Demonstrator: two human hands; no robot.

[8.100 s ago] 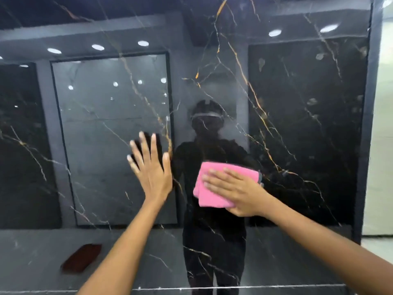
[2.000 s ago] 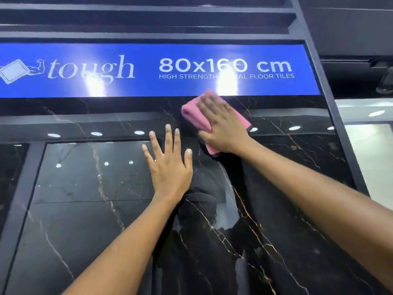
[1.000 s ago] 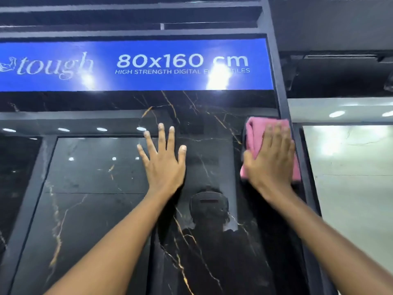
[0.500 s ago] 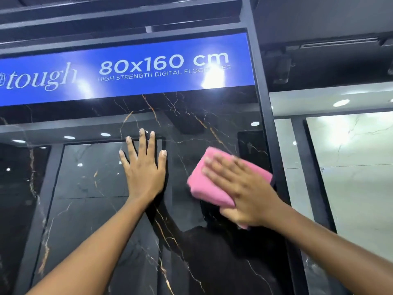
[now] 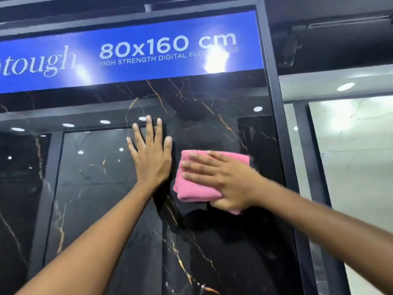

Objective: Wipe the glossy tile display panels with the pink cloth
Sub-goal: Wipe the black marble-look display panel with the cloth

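A glossy black tile panel (image 5: 212,241) with gold veins fills the view in front of me and mirrors ceiling lights. My right hand (image 5: 225,182) lies flat on a folded pink cloth (image 5: 191,188) and presses it against the panel's upper right part. Fingers point left across the cloth. My left hand (image 5: 151,156) rests flat on the panel just left of the cloth, fingers spread and pointing up, holding nothing.
A blue sign (image 5: 138,54) reading "tough 80x160 cm" runs along the top of the panel. A dark metal frame post (image 5: 278,135) borders the panel on the right. Beyond it stands a pale marble-look panel (image 5: 357,156).
Over the last second my right hand slid the pink cloth from the panel's right edge leftwards and down, close to my left hand. The left hand stayed flat on the panel.
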